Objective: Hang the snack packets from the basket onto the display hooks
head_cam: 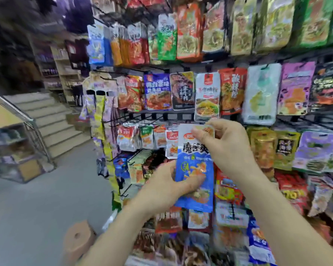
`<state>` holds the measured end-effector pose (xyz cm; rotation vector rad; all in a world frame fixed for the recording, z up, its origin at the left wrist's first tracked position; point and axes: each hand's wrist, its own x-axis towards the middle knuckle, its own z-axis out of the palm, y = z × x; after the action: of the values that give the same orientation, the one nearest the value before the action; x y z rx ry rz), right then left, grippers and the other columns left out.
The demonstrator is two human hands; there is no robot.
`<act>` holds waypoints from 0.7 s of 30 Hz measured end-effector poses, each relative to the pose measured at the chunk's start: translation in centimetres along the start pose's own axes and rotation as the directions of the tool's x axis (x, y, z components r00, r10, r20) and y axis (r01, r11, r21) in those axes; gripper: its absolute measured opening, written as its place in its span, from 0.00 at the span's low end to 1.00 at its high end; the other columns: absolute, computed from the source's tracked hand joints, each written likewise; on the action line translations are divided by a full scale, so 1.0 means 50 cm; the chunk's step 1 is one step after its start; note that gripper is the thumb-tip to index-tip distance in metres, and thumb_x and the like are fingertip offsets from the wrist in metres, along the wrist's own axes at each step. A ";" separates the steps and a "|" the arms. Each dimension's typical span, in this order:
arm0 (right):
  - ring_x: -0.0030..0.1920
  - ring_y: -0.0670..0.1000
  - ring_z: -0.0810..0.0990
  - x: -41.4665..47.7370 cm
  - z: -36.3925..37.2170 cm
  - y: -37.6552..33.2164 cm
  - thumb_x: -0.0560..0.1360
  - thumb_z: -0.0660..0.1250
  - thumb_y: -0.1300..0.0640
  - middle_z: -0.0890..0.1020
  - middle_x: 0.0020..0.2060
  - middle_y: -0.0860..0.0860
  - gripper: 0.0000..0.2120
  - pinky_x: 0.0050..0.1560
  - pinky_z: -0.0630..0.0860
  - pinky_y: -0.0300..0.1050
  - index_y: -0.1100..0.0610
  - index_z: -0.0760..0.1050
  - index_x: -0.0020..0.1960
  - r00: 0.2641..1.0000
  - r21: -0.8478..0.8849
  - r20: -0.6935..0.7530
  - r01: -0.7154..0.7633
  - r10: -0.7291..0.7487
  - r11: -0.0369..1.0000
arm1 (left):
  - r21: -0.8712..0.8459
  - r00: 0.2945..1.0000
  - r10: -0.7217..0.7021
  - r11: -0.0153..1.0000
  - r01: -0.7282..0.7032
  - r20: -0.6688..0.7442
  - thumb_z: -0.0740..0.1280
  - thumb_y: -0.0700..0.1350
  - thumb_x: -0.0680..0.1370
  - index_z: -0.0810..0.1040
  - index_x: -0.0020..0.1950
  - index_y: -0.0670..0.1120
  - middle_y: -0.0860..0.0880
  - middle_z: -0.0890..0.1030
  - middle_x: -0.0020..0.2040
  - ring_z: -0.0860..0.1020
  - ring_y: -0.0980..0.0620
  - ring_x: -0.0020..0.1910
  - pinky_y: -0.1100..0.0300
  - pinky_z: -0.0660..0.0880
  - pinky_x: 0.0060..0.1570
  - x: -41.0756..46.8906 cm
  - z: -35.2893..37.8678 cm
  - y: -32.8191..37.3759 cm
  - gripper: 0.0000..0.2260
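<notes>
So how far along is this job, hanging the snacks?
Many hung packets already fill the rows. In hand: a blue packet, the right hand pinching its top, the left hand gripping its lower part, not yet hung. The basket is out of view, so how many remain I cannot tell.

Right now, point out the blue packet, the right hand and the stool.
blue packet (194, 162): head view, on its blue lower half.
right hand (226, 145): head view, on its back.
stool (85, 232): head view, on its top beside the hole.
</notes>
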<state>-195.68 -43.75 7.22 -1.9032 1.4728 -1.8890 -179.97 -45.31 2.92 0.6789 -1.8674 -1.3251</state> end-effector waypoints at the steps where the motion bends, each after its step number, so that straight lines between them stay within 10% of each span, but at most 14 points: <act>1: 0.29 0.46 0.62 0.016 0.019 0.000 0.73 0.71 0.53 0.64 0.25 0.49 0.20 0.32 0.59 0.46 0.60 0.67 0.30 1.000 -0.010 0.013 0.029 -0.029 1.000 | 0.001 0.999 0.030 1.000 -0.030 -0.044 0.71 0.48 0.74 0.80 0.52 0.47 0.50 0.85 0.45 0.83 0.55 0.41 0.60 0.79 0.42 0.013 -0.026 0.002 0.09; 7: 0.27 0.44 0.61 0.104 0.150 0.035 0.74 0.71 0.55 0.63 0.24 0.44 0.21 0.30 0.57 0.44 0.56 0.64 0.30 0.974 0.104 0.209 0.063 -0.084 0.993 | -0.012 0.912 0.207 0.974 -0.225 -0.353 0.71 0.55 0.71 0.83 0.41 0.49 0.53 0.84 0.38 0.79 0.57 0.37 0.59 0.73 0.41 0.128 -0.183 0.025 0.10; 15: 0.25 0.41 0.65 0.284 0.305 0.081 0.75 0.71 0.54 0.68 0.22 0.42 0.17 0.31 0.61 0.38 0.52 0.70 0.30 0.948 0.204 0.299 0.044 -0.106 0.978 | 0.028 0.929 0.215 0.976 -0.217 -0.302 0.72 0.54 0.65 0.85 0.39 0.43 0.42 0.84 0.41 0.81 0.45 0.42 0.47 0.75 0.51 0.295 -0.381 0.030 0.14; 21: 0.35 0.47 0.70 0.460 0.403 0.075 0.75 0.71 0.55 0.77 0.34 0.53 0.12 0.39 0.66 0.45 0.64 0.78 0.44 0.904 0.282 0.375 0.099 -0.204 0.954 | 0.119 0.848 0.409 0.912 -0.392 -0.337 0.73 0.48 0.69 0.84 0.33 0.48 0.48 0.83 0.33 0.80 0.52 0.33 0.60 0.77 0.36 0.420 -0.525 0.075 0.07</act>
<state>-186.63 -71.61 16.78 -2.1583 0.9330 -1.5198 -171.18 -74.71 17.12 0.4756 -1.6306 -0.8273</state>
